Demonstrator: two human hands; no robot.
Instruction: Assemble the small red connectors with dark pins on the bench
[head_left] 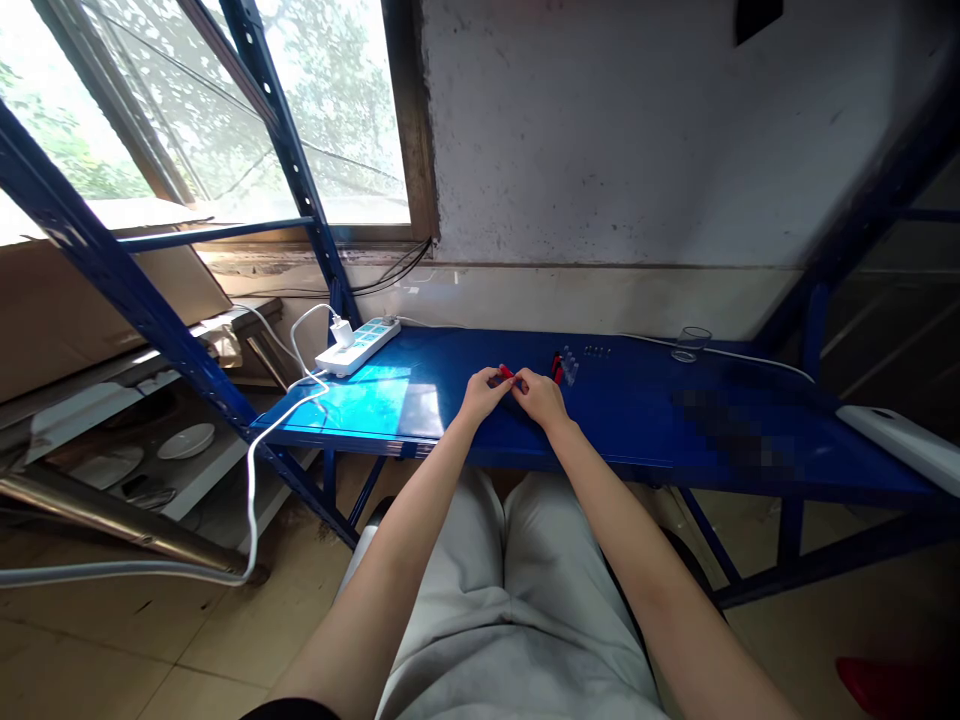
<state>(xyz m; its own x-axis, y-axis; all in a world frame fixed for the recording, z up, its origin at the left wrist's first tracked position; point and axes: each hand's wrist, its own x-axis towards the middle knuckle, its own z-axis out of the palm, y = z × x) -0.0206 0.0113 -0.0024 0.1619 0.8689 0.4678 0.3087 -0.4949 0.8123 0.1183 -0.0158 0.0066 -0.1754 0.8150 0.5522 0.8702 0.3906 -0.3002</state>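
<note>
Over the near middle of the blue table [480,345], my two hands meet fingertip to fingertip. A small red piece [506,371] is pinched between them; its exact kind is too small to make out. My left hand [482,394] has its fingers closed on the piece's left side, beside a dark part. From the right, the closed fingers of my right hand [541,398] grip the same piece. Just beyond the right hand lie red and black pieces [556,367]. Small clear pieces [570,366] are grouped beside them, and several tiny bits [598,351] sit in rows farther back.
A white power strip [358,347] with a plugged-in white adapter stands at the table's left end, its cable [252,490] hanging off the edge. Toward the back right is a clear glass [690,344]. A white object [904,445] occupies the right end. Blue metal posts [289,150] frame the table.
</note>
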